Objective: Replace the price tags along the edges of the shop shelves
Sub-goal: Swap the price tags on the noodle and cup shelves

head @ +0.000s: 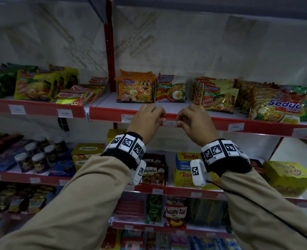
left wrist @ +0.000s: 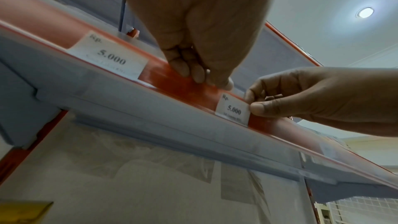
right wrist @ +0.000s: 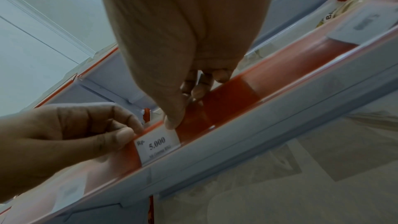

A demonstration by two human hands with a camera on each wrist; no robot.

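A white price tag (head: 170,123) reading "Rp. 5.000" sits in the red edge strip (head: 257,125) of the noodle shelf. In the left wrist view the tag (left wrist: 233,110) has its right edge pinched between thumb and forefinger of my right hand (left wrist: 253,103). My left hand (left wrist: 206,77) grips the strip's upper edge just left of the tag, fingertips curled over it. The right wrist view shows the tag (right wrist: 158,144) between my left hand (right wrist: 131,130) and my right hand (right wrist: 178,113), whose thumb lies on its top right corner.
Another "5.000" tag (left wrist: 109,57) sits further left in the same strip, and more tags (head: 235,126) lie to the right. Instant noodle packs (head: 136,87) stand on the shelf just behind my hands. Snack boxes (head: 187,168) fill the shelf below.
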